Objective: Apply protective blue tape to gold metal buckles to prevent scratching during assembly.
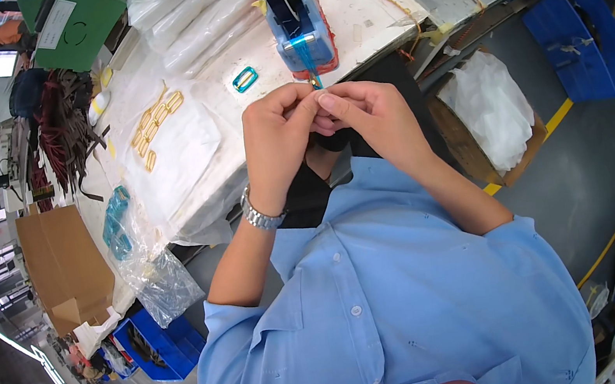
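Observation:
My left hand [278, 121] and my right hand [379, 115] meet at the fingertips, both closed in a pinch. Between them a small gold-coloured piece [316, 81] shows at the end of a translucent blue tape strip [307, 58]; my fingers cover the rest. The strip comes from the blue tape dispenser [305, 13] just beyond my hands. Left of the dispenser lies a buckle covered in blue film [244, 70]. Farther left, several gold-coloured slide buckles [149, 126] rest in rows on a white plastic sheet [191, 149].
Clear plastic packs [197, 19] lie at the table's back. A blue-wrapped bundle [116, 219] and a clear bag [160, 287] sit at the left edge, near a cardboard box [66, 261]. At right, a carton with white plastic [493, 111] and a blue bin [580, 36] stand on the floor.

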Available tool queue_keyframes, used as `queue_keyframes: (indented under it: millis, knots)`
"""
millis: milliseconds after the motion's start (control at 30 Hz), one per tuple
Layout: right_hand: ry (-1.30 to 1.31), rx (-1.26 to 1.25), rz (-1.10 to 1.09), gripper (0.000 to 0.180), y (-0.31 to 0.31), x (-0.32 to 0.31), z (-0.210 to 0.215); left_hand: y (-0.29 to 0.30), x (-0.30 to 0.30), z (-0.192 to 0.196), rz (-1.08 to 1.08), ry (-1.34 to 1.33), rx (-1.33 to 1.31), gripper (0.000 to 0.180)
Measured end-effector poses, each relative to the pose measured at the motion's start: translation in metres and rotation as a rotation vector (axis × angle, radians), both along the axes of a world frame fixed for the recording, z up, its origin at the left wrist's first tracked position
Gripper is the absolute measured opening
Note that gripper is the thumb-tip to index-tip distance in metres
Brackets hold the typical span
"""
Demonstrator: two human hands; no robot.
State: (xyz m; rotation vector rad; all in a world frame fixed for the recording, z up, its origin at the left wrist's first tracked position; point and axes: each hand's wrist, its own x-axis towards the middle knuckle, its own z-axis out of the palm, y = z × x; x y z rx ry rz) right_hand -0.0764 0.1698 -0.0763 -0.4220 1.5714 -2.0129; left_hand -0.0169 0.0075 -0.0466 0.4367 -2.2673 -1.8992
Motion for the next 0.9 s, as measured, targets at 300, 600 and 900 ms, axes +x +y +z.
queue_keyframes:
  millis: [300,600,900]
  knots:
    - [-0.097,-0.073,0.098,0.030,0.005,-0.010,-0.013,-0.034,-0.024,0.016,-0.140,-0.252,0.262,0.021]
    - [0.229,0.014,0.207,0.057,-0.003,-0.048,-0.004,-0.053,-0.034,0.017,-0.217,-0.341,0.374,0.024]
    - [0.225,-0.007,0.103,0.050,-0.015,-0.044,-0.006,-0.042,-0.035,0.027,-0.158,-0.293,0.230,0.027]
